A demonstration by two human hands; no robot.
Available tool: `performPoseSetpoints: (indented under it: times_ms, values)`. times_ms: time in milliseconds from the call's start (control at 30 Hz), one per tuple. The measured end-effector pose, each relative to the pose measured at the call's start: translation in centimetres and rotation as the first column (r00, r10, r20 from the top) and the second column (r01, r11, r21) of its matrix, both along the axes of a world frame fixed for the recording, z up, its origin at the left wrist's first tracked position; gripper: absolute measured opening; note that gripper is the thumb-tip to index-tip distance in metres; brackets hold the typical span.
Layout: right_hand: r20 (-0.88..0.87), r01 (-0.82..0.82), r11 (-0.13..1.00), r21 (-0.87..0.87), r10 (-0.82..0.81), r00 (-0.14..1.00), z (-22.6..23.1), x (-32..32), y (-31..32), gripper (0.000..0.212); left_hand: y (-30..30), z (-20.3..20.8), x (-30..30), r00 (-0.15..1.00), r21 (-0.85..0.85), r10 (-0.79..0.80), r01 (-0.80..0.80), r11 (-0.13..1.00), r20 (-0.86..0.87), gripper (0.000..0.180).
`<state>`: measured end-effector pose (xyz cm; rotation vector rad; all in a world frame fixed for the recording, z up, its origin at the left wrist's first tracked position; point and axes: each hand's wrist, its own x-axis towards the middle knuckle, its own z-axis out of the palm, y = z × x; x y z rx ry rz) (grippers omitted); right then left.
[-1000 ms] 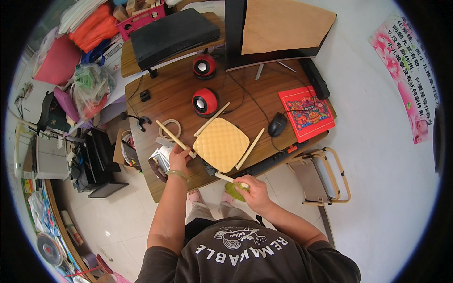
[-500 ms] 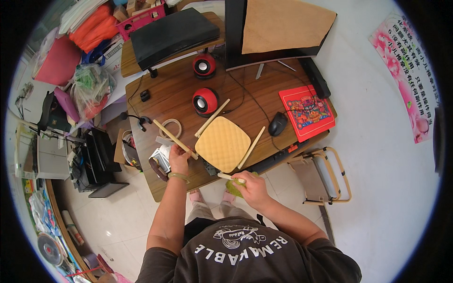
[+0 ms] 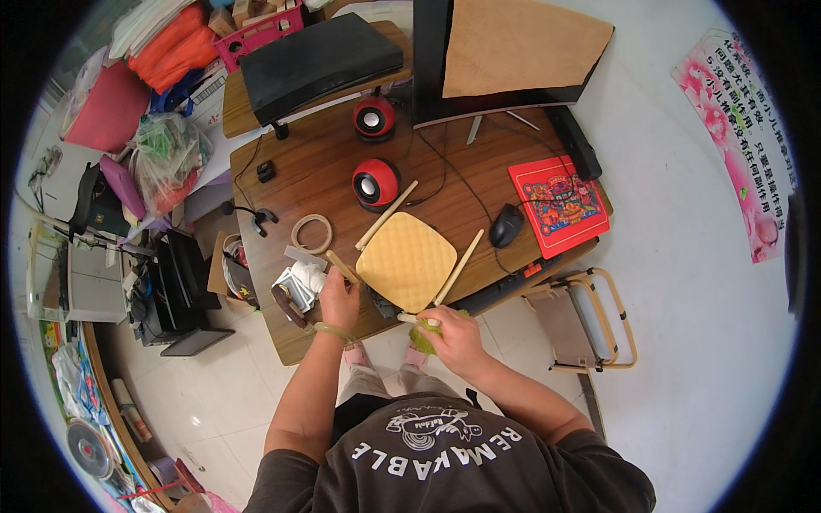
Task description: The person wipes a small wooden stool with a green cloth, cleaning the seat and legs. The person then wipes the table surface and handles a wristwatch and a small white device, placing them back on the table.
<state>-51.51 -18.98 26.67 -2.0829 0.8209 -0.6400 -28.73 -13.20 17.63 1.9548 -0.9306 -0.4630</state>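
The front antenna (image 3: 408, 318) is pinched by the right hand (image 3: 457, 340), and a green cloth (image 3: 422, 339) is held there too. The left antenna (image 3: 339, 264) is pinched by the left hand (image 3: 339, 303). The yellow router (image 3: 406, 261) is set just past the hands, on the brown table (image 3: 308, 175). Behind it, a red speaker (image 3: 386, 182) can be seen.

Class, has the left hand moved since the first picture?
Yes: judged against the tape, the left hand has shifted slightly right and down the picture.

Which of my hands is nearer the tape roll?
Your left hand: it's below the tape roll and slightly right in the picture. Your right hand is farther, lower and well to the right.
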Motion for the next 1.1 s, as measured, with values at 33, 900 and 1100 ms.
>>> performPoseSetpoints:
  times_ms: [33,900,1100]
  values:
    - [-0.007,-0.007,1.0,-0.01,0.007,1.0,0.0,0.2,0.0,0.016,0.0,-0.3,0.0,1.0,0.001,0.004,-0.004,1.0,-0.003,0.019]
    - [0.026,0.035,0.999,-0.026,-0.034,0.999,0.5,0.8,0.0,0.017,3.1,-3.1,-2.7,0.543,0.121,0.294,-0.331,0.936,-0.786,0.044]
    - [0.04,0.003,1.0,-0.018,-0.002,0.999,1.2,1.0,-0.3,0.018,1.6,-0.9,-4.6,0.335,0.093,0.116,-0.083,0.992,-0.935,0.041]
